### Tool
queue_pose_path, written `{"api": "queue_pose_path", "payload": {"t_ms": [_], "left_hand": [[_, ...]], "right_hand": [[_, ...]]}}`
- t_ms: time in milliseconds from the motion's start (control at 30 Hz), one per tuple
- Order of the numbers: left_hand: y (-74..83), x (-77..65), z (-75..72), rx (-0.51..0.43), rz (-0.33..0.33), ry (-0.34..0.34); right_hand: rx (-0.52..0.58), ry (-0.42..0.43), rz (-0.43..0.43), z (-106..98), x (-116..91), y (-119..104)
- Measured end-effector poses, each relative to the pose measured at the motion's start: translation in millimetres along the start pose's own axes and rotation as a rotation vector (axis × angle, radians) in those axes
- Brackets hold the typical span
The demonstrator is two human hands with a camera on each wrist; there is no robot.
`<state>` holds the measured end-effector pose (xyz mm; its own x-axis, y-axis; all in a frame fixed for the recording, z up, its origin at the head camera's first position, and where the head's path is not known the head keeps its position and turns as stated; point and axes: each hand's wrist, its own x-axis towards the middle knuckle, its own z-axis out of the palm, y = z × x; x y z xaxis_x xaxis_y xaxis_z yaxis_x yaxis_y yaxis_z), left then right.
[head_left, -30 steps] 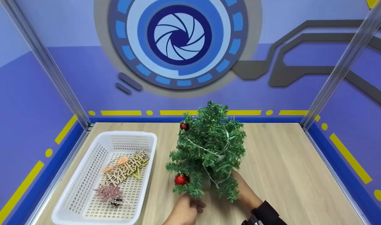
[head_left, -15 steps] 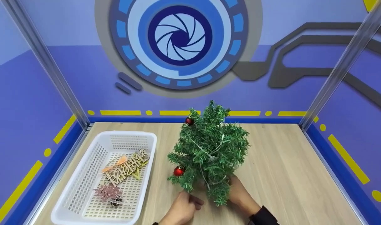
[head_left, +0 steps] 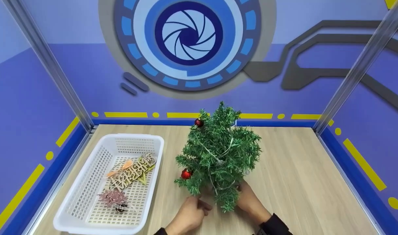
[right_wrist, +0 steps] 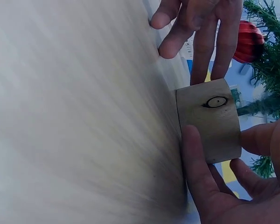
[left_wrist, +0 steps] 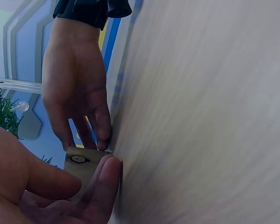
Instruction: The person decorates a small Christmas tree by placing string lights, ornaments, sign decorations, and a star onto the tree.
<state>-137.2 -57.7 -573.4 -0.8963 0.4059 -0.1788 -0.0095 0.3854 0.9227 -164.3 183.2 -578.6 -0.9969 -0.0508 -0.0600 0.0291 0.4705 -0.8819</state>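
right grip [head_left: 249, 199] on wooden base [right_wrist: 213, 119], tree branches [head_left: 222, 153] overhanging, basket [head_left: 137, 136] nearby

Two hands meet at a small wooden block beside the bench.
The left hand [left_wrist: 32, 177], nearest the camera, has its thumb and a finger over the block [left_wrist: 86, 169], whose face bears a dark oval ring; the right hand [left_wrist: 77, 88], below a dark sleeve [left_wrist: 81, 10], points its fingertips at the far edge. Bench [left_wrist: 200, 112] fills the right; green branches [left_wrist: 3, 114] and a clear bulb [left_wrist: 23, 106] show left.

Right hand [head_left: 251, 199] partly hidden by tree [head_left: 220, 153], dark sleeves [head_left: 274, 225] cropped
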Motion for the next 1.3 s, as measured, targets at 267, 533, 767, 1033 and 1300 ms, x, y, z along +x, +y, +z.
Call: {"api": "queue_pose_path", "payload": {"t_ms": [267,533,767,1033,1300], "left_hand": [[1.9,1.5,0.2,-0.042,-0.051,0.002],[2.9,7.4,-0.1,-0.06,-0.057,0.009],[7.7,-2.7,-3.9,0.128,0.07,0.1],[26.0,-44.1,-24.8,0.429,0.241,0.34],[55.9,-88.0,-62.2,0.466,0.326,0.489]], "right_hand": [[-0.032,0.043,-0.07,0.1,3.7,1.1],[-0.075,0.082,-0.081,1.6,8.5,2.7],[0.03,0.025,-0.031,-7.3,5.5,2.6],[0.125,-0.106,0.034,-34.4,-4.2,5.2],[0.247,-0.112,0.069,-51.9,-14.0,7.5]]}}
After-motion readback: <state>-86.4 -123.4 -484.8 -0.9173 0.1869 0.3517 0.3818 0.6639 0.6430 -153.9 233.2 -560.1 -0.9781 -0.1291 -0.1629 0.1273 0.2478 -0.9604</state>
